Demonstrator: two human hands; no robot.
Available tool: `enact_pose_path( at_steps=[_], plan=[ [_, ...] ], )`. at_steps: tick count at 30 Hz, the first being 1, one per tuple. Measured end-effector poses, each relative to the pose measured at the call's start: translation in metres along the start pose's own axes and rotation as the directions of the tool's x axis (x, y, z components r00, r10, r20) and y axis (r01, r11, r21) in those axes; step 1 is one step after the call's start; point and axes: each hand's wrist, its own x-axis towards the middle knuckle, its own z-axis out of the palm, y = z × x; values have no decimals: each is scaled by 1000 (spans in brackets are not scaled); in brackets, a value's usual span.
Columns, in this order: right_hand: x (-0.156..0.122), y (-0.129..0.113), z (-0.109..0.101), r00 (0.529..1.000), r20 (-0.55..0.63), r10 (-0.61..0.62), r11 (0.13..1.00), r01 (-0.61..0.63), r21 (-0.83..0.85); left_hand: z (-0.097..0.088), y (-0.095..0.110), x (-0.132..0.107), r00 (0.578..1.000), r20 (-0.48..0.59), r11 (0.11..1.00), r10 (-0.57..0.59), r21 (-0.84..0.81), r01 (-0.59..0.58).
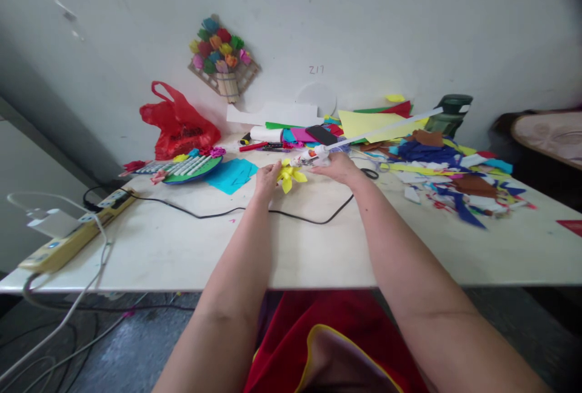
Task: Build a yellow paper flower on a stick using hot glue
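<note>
Yellow paper flower (286, 178) is approx. mid-bench, on or just above the bench (318, 253); we can't tell which. L hand (267, 182) has it at the left edge, fingers pinched nearly together on the petals; we can't see the exact fingertip gap. R hand (339, 168) has its fingers curled round the white glue gun (314, 155), closed on it w/ little visible gap; some fingers hidden. Gun's front end points left, right by the flower; touching or not, we can't tell. Long white stick (386, 131) runs from the gun's back end, up & to the R.

Black cord (200, 217) crosses the bench from near the power strip (86, 228), passing below the L forearm toward the R forearm. We note blue paper (231, 176) L of the flower, paper scraps (473, 185) heaped R, dark phone (321, 134) behind the gun.
</note>
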Motion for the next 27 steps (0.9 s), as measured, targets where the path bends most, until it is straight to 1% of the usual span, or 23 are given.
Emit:
enact_pose_path(
  at_steps=[6,18,27],
  plan=[
    [-1,-3,-1,998,31,49,999,-49,-20,-1,-1,0,1000,11,1000,-5,-6,5],
    [1,-4,1,998,30,47,995,-44,-87,0,-4,2,1000,10,1000,-12,-27,12],
    [-1,-10,-3,997,49,57,984,-48,-174,0,0,-2,1000,11,998,3,-55,-2]
  ],
)
